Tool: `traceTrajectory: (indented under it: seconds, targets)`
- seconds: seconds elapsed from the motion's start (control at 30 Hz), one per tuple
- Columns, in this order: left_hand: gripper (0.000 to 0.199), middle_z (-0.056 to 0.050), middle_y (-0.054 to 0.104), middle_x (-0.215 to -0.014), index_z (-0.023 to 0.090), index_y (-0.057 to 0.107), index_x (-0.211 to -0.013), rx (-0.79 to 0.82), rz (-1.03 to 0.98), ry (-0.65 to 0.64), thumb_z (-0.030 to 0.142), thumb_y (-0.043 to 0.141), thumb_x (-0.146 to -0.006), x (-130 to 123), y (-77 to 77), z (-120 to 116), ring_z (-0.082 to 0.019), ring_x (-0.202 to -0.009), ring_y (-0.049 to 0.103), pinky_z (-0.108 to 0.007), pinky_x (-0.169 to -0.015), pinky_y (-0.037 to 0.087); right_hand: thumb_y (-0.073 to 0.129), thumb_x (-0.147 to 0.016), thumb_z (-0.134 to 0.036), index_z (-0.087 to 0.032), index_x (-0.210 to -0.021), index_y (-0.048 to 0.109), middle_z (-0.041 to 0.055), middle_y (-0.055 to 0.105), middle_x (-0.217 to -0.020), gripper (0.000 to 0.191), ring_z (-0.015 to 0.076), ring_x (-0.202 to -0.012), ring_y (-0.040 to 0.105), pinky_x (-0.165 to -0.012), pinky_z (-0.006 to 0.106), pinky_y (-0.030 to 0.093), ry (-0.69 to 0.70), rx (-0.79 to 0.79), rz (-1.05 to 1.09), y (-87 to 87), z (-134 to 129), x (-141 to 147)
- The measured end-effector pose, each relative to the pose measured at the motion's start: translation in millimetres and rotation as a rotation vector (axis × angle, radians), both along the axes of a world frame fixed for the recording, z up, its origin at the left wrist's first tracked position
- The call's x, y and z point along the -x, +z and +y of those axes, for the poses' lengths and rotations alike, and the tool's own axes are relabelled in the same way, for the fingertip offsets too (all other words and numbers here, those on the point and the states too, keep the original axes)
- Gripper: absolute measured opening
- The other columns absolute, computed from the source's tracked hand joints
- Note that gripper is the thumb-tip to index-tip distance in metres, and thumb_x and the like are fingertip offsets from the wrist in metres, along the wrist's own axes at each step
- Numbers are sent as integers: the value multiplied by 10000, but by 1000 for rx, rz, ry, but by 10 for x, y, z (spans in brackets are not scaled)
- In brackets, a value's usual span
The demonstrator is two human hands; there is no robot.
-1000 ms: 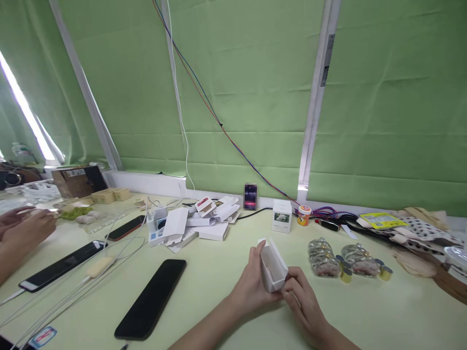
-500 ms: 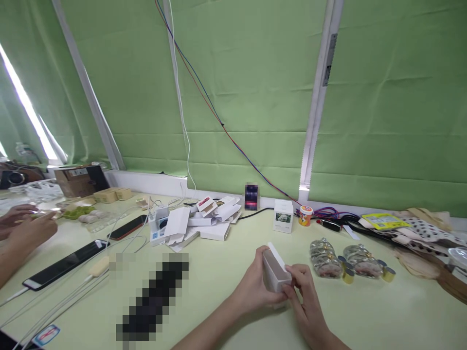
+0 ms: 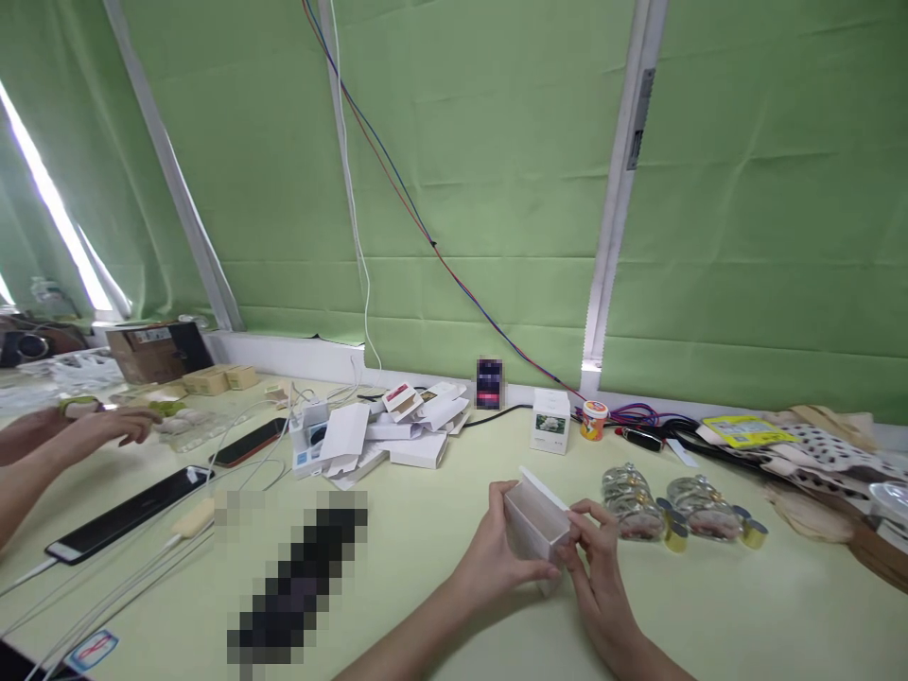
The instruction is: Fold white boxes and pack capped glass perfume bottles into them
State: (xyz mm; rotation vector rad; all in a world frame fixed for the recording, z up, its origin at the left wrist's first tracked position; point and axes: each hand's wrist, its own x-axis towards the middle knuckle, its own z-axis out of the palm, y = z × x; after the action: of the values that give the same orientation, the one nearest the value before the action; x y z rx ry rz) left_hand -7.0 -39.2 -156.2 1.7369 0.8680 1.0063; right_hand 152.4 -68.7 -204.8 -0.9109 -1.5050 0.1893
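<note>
Between my hands, just above the tabletop, is a small white cardboard box (image 3: 540, 518) with its top open and a flap standing up at the far side. My left hand (image 3: 493, 549) wraps round its left side, thumb along the front. At the right end, my right hand (image 3: 600, 558) pinches the box's edge between fingers and thumb. The inside of the box looks bare. To the right of my hands lie two clear packets (image 3: 634, 503) of wrapped items, with several small gold-and-dark cylinders (image 3: 676, 536) beside them.
A heap of flattened white cartons (image 3: 397, 435) lies at the back, left of a closed white box (image 3: 550, 422) and an orange tub (image 3: 594, 420). Phones (image 3: 131, 515) and white cables spread across the left. A co-worker's hands (image 3: 92, 435) handle something green at far left.
My hands have tilted the box and its opening now shows wider. My right hand has shifted slightly to the right. The co-worker's nearer hand has reached rightward.
</note>
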Motion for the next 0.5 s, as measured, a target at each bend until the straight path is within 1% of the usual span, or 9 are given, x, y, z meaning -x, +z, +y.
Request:
traceTrajectory:
  seconds: [0.07,0.13,0.2,0.27,0.33,0.4,0.47,0.5]
  targets:
    - [856,-72,510,-1121,216,313,-1218,2,-8,-1,248,839,-542,-3,-40,14,-265,-1047,482,-379,-913,387,381,-953,-247,-336,-1128,451,53,370,-1128,207,185,-833,493,-720,396,477,-19,-5,-25,-37,35,-21]
    - [869,-78,494,-1184,224,296,-1277,-9,-27,4,160,802,-573,-4,-83,33,-273,-1106,448,-384,-957,355,407,-945,-255,-306,-1084,459,62,371,-1121,157,217,-936,470,-744,405,462,-42,6,-30,-66,74,-50]
    - [845,-84,448,-1291,231,290,-1323,-35,-58,17,73,722,-615,-1,-121,57,-274,-1181,403,-381,-1008,317,424,-939,-266,-279,-1057,448,69,380,-1093,121,246,-1041,427,-768,407,452,-59,26,21,-78,106,-71]
    - [802,-77,406,-1364,235,298,-1347,-58,-83,34,24,632,-649,2,-146,82,-263,-1226,376,-371,-1031,307,430,-937,-291,-263,-1051,439,73,385,-1078,118,259,-1099,397,-781,399,449,-68,46,95,-71,119,-81]
    - [760,-66,402,-1381,238,320,-1350,-69,-82,53,2,558,-668,2,-153,100,-249,-1227,391,-364,-1020,334,420,-939,-333,-258,-1078,458,80,386,-1113,162,262,-1120,397,-820,411,440,-81,102,127,-48,112,-83]
    - [745,-59,406,-1381,246,334,-1353,-86,-62,63,-4,519,-677,-1,-147,108,-242,-1223,401,-363,-1005,360,382,-949,-379,-266,-1147,497,88,382,-1192,255,275,-1176,387,-905,449,404,-71,206,102,-14,90,-82]
    - [727,-63,434,-1346,255,341,-1357,-107,-30,65,11,520,-696,-5,-137,105,-244,-1208,413,-371,-998,373,348,-955,-414,-291,-1249,488,87,384,-1282,349,294,-1279,317,-1007,493,323,-41,307,71,18,67,-80]
    - [710,-69,463,-1303,257,348,-1356,-115,-9,61,26,528,-709,-8,-133,102,-247,-1186,428,-378,-995,377,341,-955,-425,-303,-1306,452,81,381,-1335,388,297,-1323,273,-1046,510,277,-24,341,67,31,58,-78]
